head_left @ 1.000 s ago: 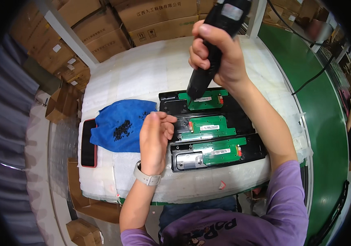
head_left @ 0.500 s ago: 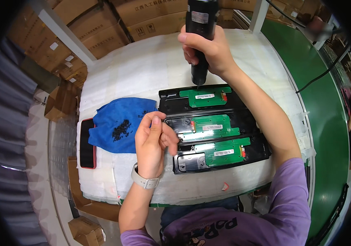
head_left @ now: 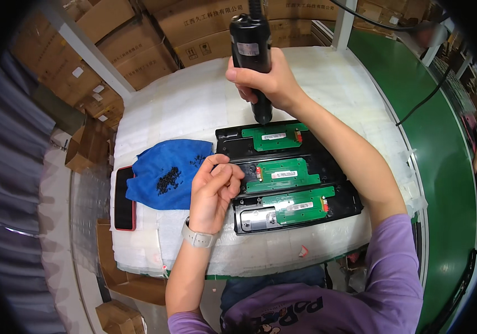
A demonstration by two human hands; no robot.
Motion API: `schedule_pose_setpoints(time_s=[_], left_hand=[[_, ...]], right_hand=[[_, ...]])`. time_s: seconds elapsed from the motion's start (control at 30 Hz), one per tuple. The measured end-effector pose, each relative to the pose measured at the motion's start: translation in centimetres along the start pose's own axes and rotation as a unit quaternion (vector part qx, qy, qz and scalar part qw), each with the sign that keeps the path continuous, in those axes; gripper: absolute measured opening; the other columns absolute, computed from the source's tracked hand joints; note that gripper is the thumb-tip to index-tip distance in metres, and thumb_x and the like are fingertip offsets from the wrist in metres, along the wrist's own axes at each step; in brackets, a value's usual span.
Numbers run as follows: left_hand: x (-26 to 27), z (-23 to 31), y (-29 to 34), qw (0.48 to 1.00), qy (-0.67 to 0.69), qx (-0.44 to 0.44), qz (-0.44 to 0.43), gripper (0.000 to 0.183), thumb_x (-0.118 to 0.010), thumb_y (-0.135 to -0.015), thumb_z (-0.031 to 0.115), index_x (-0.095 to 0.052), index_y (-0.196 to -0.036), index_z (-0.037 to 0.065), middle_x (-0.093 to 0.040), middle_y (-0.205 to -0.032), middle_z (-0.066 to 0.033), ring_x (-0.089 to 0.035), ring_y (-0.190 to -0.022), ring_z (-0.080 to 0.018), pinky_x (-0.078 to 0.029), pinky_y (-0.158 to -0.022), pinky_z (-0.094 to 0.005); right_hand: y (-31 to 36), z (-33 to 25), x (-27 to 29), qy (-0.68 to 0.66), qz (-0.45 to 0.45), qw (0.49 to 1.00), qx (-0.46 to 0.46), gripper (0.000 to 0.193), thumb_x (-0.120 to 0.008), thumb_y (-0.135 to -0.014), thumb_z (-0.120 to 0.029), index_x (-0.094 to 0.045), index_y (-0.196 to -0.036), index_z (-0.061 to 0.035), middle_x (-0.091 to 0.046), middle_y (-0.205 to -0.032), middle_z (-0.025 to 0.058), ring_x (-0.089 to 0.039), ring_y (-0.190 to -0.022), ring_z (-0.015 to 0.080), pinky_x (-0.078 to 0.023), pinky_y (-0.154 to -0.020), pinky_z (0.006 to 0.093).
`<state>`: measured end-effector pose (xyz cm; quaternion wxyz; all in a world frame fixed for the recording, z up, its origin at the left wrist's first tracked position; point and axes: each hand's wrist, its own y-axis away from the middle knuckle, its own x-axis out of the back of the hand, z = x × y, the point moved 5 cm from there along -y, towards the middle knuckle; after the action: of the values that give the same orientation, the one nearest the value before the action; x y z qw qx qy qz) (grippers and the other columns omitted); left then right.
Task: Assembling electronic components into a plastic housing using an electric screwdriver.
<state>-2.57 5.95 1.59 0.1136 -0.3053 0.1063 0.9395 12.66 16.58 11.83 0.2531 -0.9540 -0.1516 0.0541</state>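
Observation:
My right hand (head_left: 276,82) is wrapped round a black electric screwdriver (head_left: 251,61). The tool stands nearly upright, its lower end at the far edge of the farthest black plastic panel (head_left: 230,146). Whether the bit touches a screw cannot be made out. Three such panels lie side by side, each bearing a green circuit board (head_left: 279,167) with a white label. My left hand (head_left: 213,186) hovers by their left side, fingers curled and thumb pressed in; anything pinched there is hidden. Left of it, small black screws (head_left: 169,181) lie heaped on a blue cloth (head_left: 146,158).
A phone with a red edge (head_left: 124,203) lies partly under the cloth. White foam sheeting (head_left: 177,106) covers the table. Cardboard boxes (head_left: 210,33) are stacked behind it, and a green surface (head_left: 444,161) runs along the right. A cable (head_left: 425,100) hangs there.
The screwdriver and right hand have shifted left and slightly nearer, level with the far panel's edge. The fingers of my left hand have curled in more tightly. The whole view has shifted slightly.

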Motion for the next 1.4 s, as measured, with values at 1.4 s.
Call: schedule_pose_setpoints(time_s=[1.4], left_hand=[[-1.2,-1.0,0.7,0.997,-0.052,0.044,-0.046,0.014,-0.054,-0.09,0.014,-0.054,-0.091,0.0,-0.057,-0.077,-0.007,-0.046,-0.057,-0.0085,-0.039,-0.053,-0.0191]], right_hand=[[6.8,-7.6,-1.3,-0.284,0.041,0.954,0.092,0.024,-0.05,-0.084,-0.027,-0.05,-0.093,-0.004,-0.045,-0.053,0.0042,-0.043,-0.042,0.0132,-0.036,-0.048,0.0283]])
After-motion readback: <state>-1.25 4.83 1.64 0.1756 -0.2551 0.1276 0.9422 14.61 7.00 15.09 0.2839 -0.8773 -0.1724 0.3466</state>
